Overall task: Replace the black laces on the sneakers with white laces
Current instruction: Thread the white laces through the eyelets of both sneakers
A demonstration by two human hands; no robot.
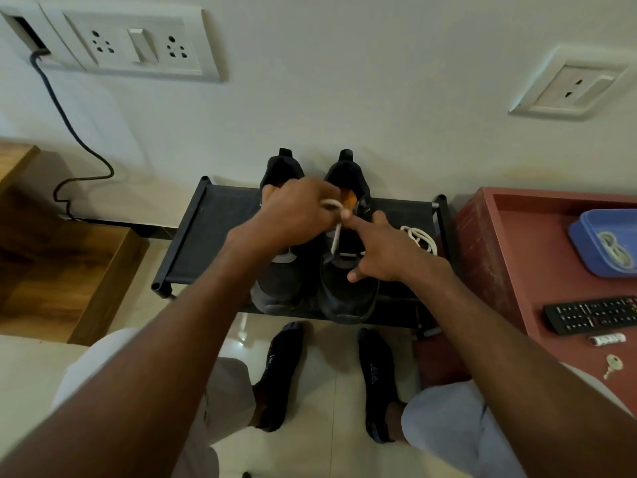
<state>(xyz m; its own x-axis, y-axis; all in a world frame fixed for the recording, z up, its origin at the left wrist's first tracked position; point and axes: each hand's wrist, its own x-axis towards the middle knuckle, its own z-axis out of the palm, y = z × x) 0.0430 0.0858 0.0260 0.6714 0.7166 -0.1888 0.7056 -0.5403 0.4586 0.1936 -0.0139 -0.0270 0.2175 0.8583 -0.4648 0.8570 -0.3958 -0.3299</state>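
Left hand (296,208) had its fingers curled round the white lace (336,232), pulling it up taut from the right sneaker (348,291), wrist bent over the shoe openings. Right hand (386,250) was mostly spread out, index finger pointing straight at the lace and touching it near the loop, thumb resting down on the shoe's upper, not gripping anything. Both forearms reached straight out from the body. Both sneakers sat side by side on the black rack (206,236), left sneaker (275,288) half hidden, spare white lace (422,238) bunched just beside them.
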